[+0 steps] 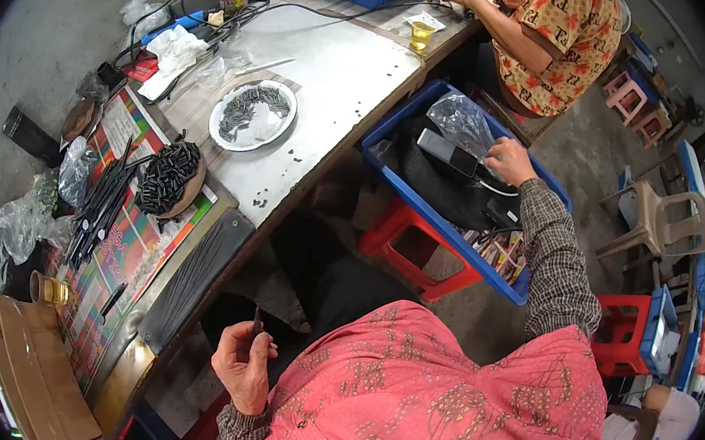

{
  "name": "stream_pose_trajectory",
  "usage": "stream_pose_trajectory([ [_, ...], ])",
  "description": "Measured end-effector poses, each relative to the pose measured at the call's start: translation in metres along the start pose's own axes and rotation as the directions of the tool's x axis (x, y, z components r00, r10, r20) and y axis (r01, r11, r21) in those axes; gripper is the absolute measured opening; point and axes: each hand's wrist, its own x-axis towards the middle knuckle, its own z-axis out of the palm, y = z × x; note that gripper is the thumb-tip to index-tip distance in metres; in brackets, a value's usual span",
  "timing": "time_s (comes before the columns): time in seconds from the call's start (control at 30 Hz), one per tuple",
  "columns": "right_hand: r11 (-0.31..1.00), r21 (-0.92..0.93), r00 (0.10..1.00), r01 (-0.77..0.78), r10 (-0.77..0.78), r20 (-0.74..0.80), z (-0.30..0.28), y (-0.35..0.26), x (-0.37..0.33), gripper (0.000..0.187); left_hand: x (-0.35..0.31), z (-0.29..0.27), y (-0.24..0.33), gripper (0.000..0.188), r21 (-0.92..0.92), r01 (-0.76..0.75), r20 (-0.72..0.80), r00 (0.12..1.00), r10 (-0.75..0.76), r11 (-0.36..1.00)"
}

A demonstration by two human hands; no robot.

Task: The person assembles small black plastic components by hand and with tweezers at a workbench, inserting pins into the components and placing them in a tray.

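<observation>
My left hand is raised near the table's front edge, thumb and fingers pinching a small dark stick-like piece. My right hand reaches out over a blue crate, its fingers curled together; whatever they hold is hidden. Beside those fingers are a clear plastic bag and a grey box-shaped device. A white cable runs just below the hand. Black mesh fabric and several thin coloured sticks also lie in the crate.
The crate rests on a red stool. On the table are a white bowl of small grey pieces, a heap of short black tubes, long black rods and a cup. A co-worker sits at the far end.
</observation>
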Motion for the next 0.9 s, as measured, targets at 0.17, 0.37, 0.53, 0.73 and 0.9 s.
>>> stream_pose_trajectory([
  [0.17, 0.968, -0.118, 0.932, -0.221, 0.245, 0.267, -0.059, -0.031, 0.032, 0.027, 0.0, 0.002, -0.001, 0.011, -0.002, 0.012, -0.021, 1.0, -0.012, 1.0],
  [0.37, 0.996, 0.036, 0.995, -0.082, 0.084, -0.051, -0.045, -0.051, 0.059, 0.043, 0.0, 0.006, 0.003, 0.009, 0.02, 0.007, 0.026, 1.0, -0.008, 1.0],
  [0.53, 0.985, 0.079, 0.988, -0.154, 0.156, -0.016, -0.01, -0.056, 0.064, 0.065, 0.0, 0.004, 0.003, 0.013, -0.01, 0.03, 0.0, 1.0, -0.03, 0.999],
  [0.73, 0.975, 0.217, 0.992, -0.05, 0.023, 0.123, 0.016, -0.042, 0.067, 0.055, 0.003, 0.005, 0.0, 0.013, 0.002, 0.046, 0.001, 0.999, -0.046, 0.999],
  [0.9, 0.965, 0.248, 0.975, -0.081, 0.025, 0.222, 0.034, -0.037, 0.064, 0.052, 0.006, 0.006, -0.001, 0.01, 0.029, 0.073, 0.035, 0.997, -0.074, 0.997],
])
